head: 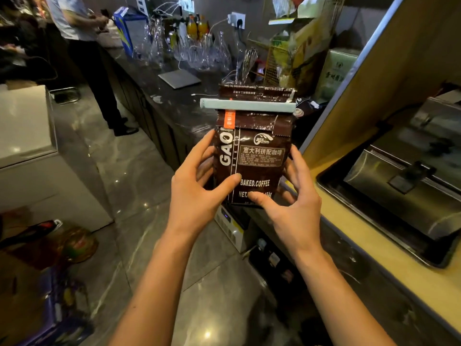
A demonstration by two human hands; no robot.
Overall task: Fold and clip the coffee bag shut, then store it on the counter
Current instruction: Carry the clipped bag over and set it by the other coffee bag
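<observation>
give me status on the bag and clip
Left hand and right hand both gripping bag, upright, in the air. Clip on across folded top. Counter ahead; glassware and whisk at the back.

One head-worn camera looks forward and down from the wearer's eye level, wide-angled, close on the hands at arm's reach. It faces along the dark counter (174,106), with floor (139,221) below. No second view.

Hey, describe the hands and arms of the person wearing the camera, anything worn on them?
Both arms are bare up to the frame's bottom edge: no sleeves show. The left hand and right hand carry no gloves, rings, watch or bracelet. Fingernails look short and unpainted.
</observation>
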